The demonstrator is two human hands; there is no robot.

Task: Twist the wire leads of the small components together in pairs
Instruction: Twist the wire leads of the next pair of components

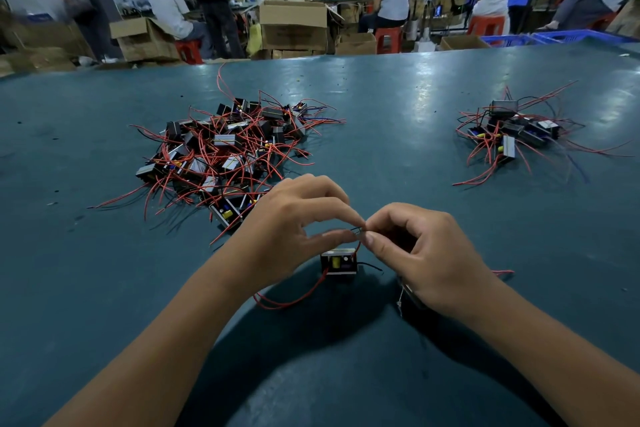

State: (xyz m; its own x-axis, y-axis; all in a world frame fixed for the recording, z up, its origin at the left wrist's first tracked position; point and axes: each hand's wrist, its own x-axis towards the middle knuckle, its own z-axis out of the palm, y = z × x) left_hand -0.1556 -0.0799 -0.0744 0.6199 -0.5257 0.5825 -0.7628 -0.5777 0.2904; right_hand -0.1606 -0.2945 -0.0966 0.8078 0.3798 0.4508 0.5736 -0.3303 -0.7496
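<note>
A small black component [338,261] with a yellow part inside stands on the blue-green table [398,121], just below my fingertips. Its red lead loops toward me on the left, and a black lead trails off to the right. My left hand [294,222] and my right hand [419,253] meet above it, each pinching thin wire leads [358,230] between thumb and forefinger. Under my right palm a second component [410,293] is mostly hidden, with a red wire showing past the wrist.
A large heap of like components with red wires [225,152] lies at the left middle of the table. A smaller heap [516,132] lies at the right. Beyond the far edge are cardboard boxes [294,24], red stools and seated people.
</note>
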